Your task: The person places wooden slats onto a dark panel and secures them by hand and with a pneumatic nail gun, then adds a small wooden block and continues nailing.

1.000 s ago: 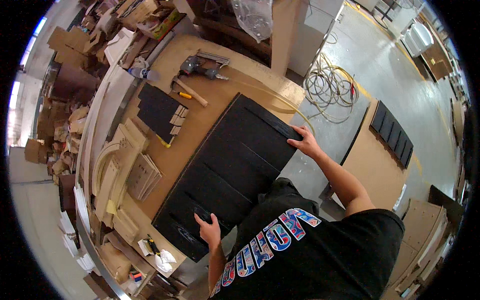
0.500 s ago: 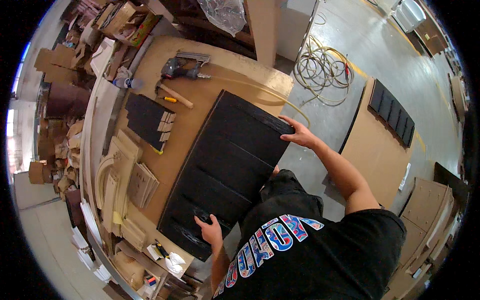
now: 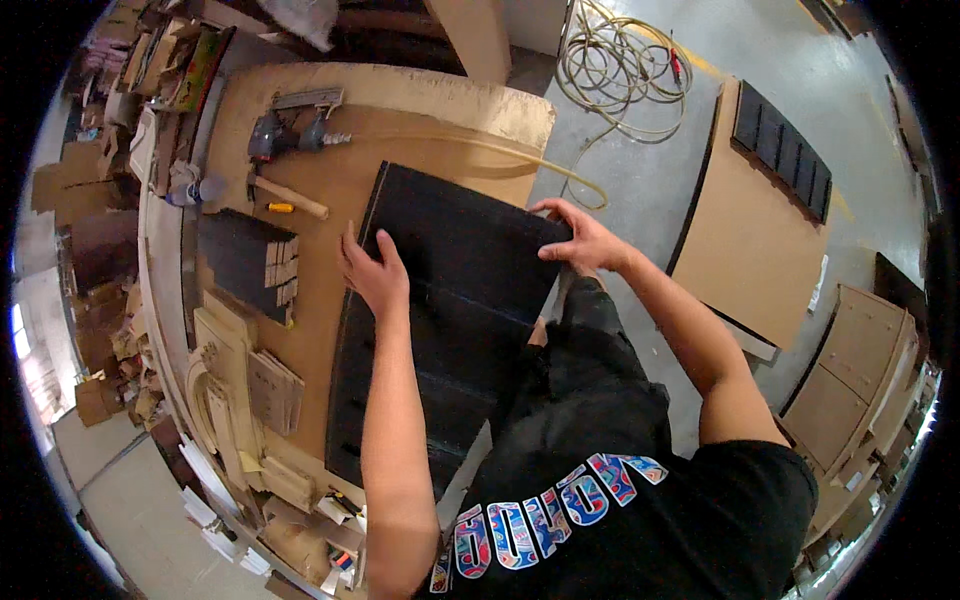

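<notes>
A black upholstered panel [image 3: 460, 260] with cross seams lies slanted on the workbench, its near right side by my body. My right hand [image 3: 585, 238] grips its far right corner, thumb on top and fingers over the edge. At the panel's left edge is my left hand [image 3: 375, 275], fingers stretched and thumb apart, with the thumb above the black cover and the fingers past the edge. Farther left lie a hammer [image 3: 290, 195], a yellow-handled tool [image 3: 281, 208] and a staple gun [image 3: 290, 133] with an air hose.
On the workbench [image 3: 440, 100], left of the panel, are a smaller black piece [image 3: 240, 260] and pale wooden parts [image 3: 275, 390]. Coiled hose [image 3: 625, 80] lies on the floor. A brown board [image 3: 750, 230] with a ribbed black panel [image 3: 783, 150] is at the right.
My left hand has gone from the panel's near end up to its far left edge. The right hand keeps its corner hold. The whole view has shifted slightly.
</notes>
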`<state>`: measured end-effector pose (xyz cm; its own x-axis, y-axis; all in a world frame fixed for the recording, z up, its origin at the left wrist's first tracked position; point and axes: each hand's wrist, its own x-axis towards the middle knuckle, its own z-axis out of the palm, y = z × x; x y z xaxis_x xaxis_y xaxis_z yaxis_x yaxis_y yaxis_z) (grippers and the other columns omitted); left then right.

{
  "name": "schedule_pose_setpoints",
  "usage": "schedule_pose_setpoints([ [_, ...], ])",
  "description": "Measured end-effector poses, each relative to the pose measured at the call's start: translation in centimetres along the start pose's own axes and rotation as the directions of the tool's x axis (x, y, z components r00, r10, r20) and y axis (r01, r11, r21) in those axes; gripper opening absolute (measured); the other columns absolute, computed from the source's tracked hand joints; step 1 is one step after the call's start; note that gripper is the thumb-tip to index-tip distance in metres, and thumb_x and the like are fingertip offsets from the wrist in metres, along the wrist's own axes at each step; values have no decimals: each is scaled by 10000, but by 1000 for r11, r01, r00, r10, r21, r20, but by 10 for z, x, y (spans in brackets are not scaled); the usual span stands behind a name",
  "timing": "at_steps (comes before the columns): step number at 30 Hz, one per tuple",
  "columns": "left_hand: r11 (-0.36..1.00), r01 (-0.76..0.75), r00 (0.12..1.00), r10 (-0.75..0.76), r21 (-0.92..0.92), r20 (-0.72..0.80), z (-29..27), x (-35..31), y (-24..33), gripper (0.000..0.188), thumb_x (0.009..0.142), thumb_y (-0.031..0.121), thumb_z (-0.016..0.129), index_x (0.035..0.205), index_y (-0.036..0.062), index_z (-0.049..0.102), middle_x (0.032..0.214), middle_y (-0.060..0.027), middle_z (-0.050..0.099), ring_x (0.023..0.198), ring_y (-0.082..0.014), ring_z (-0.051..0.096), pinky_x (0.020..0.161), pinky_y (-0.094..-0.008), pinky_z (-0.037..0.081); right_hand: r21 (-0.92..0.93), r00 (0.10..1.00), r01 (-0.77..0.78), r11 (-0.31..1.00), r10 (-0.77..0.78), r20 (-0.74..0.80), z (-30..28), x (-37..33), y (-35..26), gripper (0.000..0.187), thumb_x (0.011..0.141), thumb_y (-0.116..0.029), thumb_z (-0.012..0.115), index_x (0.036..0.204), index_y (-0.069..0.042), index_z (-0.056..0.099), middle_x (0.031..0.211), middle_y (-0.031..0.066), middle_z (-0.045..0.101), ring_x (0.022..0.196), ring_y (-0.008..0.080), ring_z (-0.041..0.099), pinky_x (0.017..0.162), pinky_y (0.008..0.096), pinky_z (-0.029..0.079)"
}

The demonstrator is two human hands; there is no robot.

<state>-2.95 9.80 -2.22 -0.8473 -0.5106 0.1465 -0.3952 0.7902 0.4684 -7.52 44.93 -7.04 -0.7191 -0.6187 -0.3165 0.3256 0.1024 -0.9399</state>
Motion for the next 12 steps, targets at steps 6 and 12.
schedule_pose_setpoints([
  [6, 930, 20, 999, -28, 367, 18, 53, 25, 19, 592, 1075, 340, 542, 1552, 15, 406, 1533, -228, 485, 1418, -417, 453, 1205, -560, 292, 131, 992, -123, 984, 126, -9, 0, -12, -3, 593, 917, -160, 832, 1389, -72, 483, 1263, 87, 558, 1231, 225, 543, 1085, 369, 435],
  [12, 873, -40, 995, -8, 487, 95, 65, 23, 18, 577, 1081, 302, 526, 1559, 14, 383, 1512, -234, 508, 1386, -449, 466, 1182, -545, 315, 297, 985, -109, 949, 64, 158, -33, -6, 5, 644, 949, -173, 805, 1480, -97, 449, 1327, 79, 561, 1278, 195, 543, 1064, 358, 472],
])
